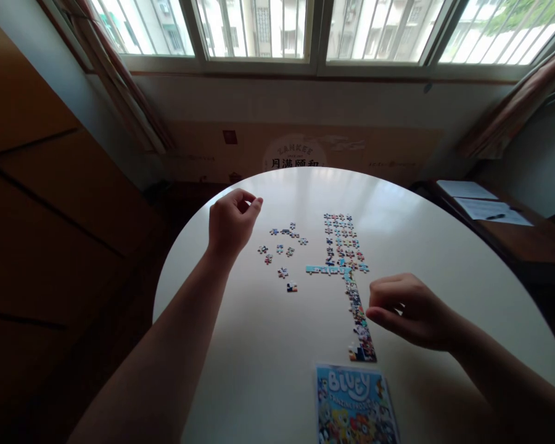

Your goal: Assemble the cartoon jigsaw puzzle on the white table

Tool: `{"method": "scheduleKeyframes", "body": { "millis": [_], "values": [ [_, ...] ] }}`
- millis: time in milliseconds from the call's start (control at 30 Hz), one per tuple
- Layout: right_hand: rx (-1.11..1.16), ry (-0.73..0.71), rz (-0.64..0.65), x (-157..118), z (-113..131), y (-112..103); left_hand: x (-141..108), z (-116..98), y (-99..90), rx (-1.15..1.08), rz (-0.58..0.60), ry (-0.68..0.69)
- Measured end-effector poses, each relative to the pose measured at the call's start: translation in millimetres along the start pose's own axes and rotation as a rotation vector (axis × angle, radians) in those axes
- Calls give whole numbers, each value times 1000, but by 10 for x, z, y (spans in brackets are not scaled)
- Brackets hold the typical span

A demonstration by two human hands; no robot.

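Observation:
My left hand (232,223) is raised above the far left of the table, its fingers curled in and the thumb against them. Whatever it may hold is hidden. Loose jigsaw pieces (280,249) lie scattered just to its right. My right hand (407,310) is also closed, beside a joined strip of puzzle (361,320) that runs toward me. I cannot make out anything between its fingers. A light blue joined edge (327,270) meets the strip's top at a corner. Beyond it, more loose pieces (341,231) are laid out in rows.
A Bluey picture box or sheet (354,401) lies at the near side of the round white table (254,370). At the right stands a dark wooden surface (543,231) with papers (476,206) and a pen (496,216). Windows and a wall are behind.

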State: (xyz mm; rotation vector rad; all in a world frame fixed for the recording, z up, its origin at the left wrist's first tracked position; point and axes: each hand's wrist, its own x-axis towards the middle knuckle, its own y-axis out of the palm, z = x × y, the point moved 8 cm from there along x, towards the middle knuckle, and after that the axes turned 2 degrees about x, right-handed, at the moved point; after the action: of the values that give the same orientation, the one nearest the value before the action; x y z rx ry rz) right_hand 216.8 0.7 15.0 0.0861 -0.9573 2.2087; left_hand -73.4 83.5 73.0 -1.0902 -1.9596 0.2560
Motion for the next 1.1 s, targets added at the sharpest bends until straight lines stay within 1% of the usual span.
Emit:
{"method": "scheduleKeyframes", "body": {
  "millis": [133, 233, 367, 467, 533, 600, 700, 767, 900, 1100],
  "values": [
    [-5, 14, -6, -6, 1, 17, -11, 16, -14, -18, -22, -11],
    [2, 31, -30, -5, 2, 13, -31, 62, 95, 13, 39, -13],
    [0, 31, -61, 16, 4, 55, -93, 192, 395, 110, 162, -13],
    [-2, 23, -80, 39, 9, 89, -164, 240, 676, 222, 277, 57],
    [-17, 22, -144, 44, 15, 52, -214, 273, 829, 300, 354, 75],
    [-41, 41, -235, 34, 12, -23, -255, 301, 927, 368, 420, 65],
    [-55, 81, -363, -5, -5, -143, -284, 297, 969, 442, 463, 56],
    [-50, 102, -415, -27, -17, -197, -285, 281, 967, 465, 474, 55],
    [-37, 125, -449, -35, -18, -240, -260, 285, 968, 459, 495, 23],
    [-19, 96, -456, 3, 27, -255, -219, 283, 1006, 450, 538, 22]
  ]
}}
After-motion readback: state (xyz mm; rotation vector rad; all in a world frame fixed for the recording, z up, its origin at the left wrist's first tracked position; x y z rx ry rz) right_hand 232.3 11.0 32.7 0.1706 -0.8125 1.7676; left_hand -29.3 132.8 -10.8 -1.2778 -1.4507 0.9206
